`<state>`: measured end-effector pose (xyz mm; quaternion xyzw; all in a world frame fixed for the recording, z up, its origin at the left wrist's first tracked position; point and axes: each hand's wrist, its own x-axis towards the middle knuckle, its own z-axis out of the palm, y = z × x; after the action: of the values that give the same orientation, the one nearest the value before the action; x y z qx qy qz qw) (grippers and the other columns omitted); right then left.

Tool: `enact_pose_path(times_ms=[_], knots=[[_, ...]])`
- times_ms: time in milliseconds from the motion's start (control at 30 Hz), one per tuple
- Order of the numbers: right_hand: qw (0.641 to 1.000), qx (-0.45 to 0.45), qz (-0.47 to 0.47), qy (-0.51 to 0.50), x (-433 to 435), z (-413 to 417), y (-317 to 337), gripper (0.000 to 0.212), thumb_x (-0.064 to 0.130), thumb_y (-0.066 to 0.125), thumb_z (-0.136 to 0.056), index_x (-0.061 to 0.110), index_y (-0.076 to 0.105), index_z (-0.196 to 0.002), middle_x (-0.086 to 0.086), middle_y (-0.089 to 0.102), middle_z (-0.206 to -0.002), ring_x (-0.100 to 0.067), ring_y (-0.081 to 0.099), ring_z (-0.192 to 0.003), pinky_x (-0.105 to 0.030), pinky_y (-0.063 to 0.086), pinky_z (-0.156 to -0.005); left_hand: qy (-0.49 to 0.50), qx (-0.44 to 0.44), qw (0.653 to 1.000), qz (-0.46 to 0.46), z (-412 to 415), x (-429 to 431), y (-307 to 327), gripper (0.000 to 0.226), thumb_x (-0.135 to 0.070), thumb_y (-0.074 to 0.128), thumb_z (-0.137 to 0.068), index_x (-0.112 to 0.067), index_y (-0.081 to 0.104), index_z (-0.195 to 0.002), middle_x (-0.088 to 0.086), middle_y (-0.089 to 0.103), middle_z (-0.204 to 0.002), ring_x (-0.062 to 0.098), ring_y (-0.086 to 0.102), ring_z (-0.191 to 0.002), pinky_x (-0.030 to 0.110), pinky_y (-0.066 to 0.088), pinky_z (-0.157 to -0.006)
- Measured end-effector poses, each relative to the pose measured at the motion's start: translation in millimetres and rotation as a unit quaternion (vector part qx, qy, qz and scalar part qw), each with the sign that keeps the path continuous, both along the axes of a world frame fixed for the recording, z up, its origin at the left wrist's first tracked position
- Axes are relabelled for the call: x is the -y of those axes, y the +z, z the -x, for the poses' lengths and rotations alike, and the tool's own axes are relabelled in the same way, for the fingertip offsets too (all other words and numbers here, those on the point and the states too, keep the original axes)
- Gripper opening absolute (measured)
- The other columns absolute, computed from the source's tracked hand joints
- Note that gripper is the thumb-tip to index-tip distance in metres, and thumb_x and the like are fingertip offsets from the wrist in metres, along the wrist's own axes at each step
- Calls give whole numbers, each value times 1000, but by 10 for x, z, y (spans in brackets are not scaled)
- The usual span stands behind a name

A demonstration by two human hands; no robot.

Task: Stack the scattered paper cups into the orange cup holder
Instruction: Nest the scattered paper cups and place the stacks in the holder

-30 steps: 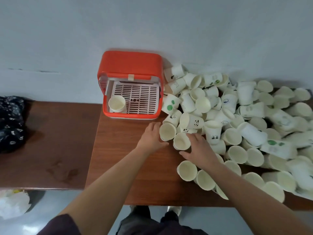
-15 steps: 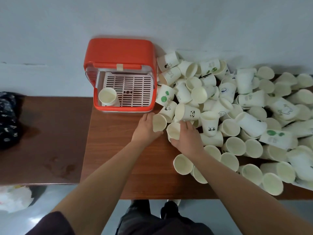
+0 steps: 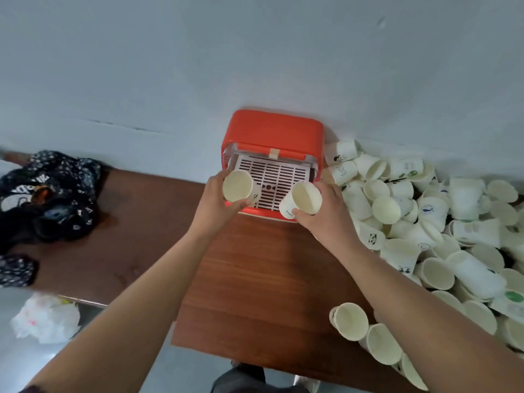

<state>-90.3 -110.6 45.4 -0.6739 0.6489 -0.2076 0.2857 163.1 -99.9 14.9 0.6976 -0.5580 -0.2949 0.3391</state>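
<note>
**Two cups brought to holder**

Change: a moment earlier both hands were at the edge of the pile (image 3: 425, 222); each had since carried one cup to the holder (image 3: 276, 129).
Left hand (image 3: 218, 202): gripped the left cup (image 3: 237, 185), mouth up, over the holder's left front corner. The lone cup seen there before was hidden.
Right hand (image 3: 326, 219): gripped the right cup (image 3: 303, 197), tilted, at the right front edge.
Judgement: placing was imminent, and nearly all cups remained loose.
Holder: orange, with a white slotted grid (image 3: 280, 174), at the back of the counter (image 3: 269, 279) against the wall.
Cups: white outside, cream inside, some printed.
</note>
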Motion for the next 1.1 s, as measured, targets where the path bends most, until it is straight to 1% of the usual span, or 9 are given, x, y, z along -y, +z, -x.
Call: enact_pose_path(times_ms=[100, 267, 333, 500, 633, 800, 867, 967, 1100], knots=[[1000, 14, 9, -6, 132, -278, 29, 74, 42, 81, -75, 22, 44, -136, 4, 43, -136, -18, 47, -122, -34, 44, -92, 16, 1, 1000, 2, -222, 190, -29, 76, -41, 85, -75, -24, 46, -138, -8, 45, -127, 11, 51, -114, 33, 48, -96], [999, 39, 26, -24, 272, -556, -56, 69, 39, 81, -75, 23, 47, -133, 5, 47, -131, -14, 46, -121, -25, 38, -88, -23, 33, 999, -31, -326, 459, -166, 82, -41, 83, -75, -25, 42, -144, -2, 47, -134, 12, 50, -117, 29, 44, -93], [998, 34, 26, -41, 312, -622, -118, 70, 41, 81, -75, 23, 48, -133, 5, 48, -131, -14, 46, -122, -25, 37, -88, -46, 64, 996, -42, -319, 555, -249, 88, -39, 83, -75, -24, 37, -149, 0, 48, -133, 16, 50, -118, 32, 43, -93], [997, 36, 3, -68, 406, -724, -249, 70, 43, 80, -76, 22, 47, -134, 6, 48, -130, -13, 47, -119, -28, 42, -92, -105, 162, 977, -87, -295, 688, -511, 79, -42, 83, -70, -22, 49, -138, 4, 51, -134, 30, 50, -123, 47, 48, -98], [996, 63, -9, -64, 474, -819, -307, 66, 39, 81, -76, 25, 49, -132, 6, 49, -127, -9, 47, -115, -29, 44, -93, -126, 107, 977, -132, -397, 681, -722, 85, -37, 84, -71, -28, 41, -144, 5, 46, -141, 31, 46, -129, 53, 49, -97], [995, 97, -26, -30, 575, -1069, -388, 66, 37, 82, -75, 26, 51, -132, 9, 49, -127, -11, 50, -117, -31, 48, -93, -147, 32, 977, -152, -611, 682, -791, 77, -30, 73, -79, -40, 38, -148, -7, 54, -140, 15, 51, -129, 33, 44, -100], [996, 76, -36, -12, 629, -1170, -455, 70, 39, 82, -75, 26, 48, -135, 8, 48, -131, -12, 48, -119, -34, 48, -96, -133, -16, 976, -173, -704, 663, -819, 69, -41, 65, -87, -45, 34, -149, -16, 55, -142, 6, 54, -128, 37, 46, -107], [999, 7, -45, 29, 673, -1302, -548, 77, 40, 82, -75, 23, 45, -140, 5, 45, -136, -14, 47, -123, -31, 43, -98, -103, -107, 972, -182, -774, 621, -787, 52, -51, 51, -97, -41, 42, -147, -15, 58, -139, 5, 56, -126, 40, 46, -109], [994, -41, -47, 91, 665, -1434, -674, 75, 38, 82, -76, 30, 44, -140, 4, 48, -136, -17, 49, -124, -36, 46, -100, -92, -158, 971, -152, -759, 568, -666, 53, -59, 49, -97, -35, 49, -144, -12, 60, -139, 5, 56, -125, 33, 46, -107]])
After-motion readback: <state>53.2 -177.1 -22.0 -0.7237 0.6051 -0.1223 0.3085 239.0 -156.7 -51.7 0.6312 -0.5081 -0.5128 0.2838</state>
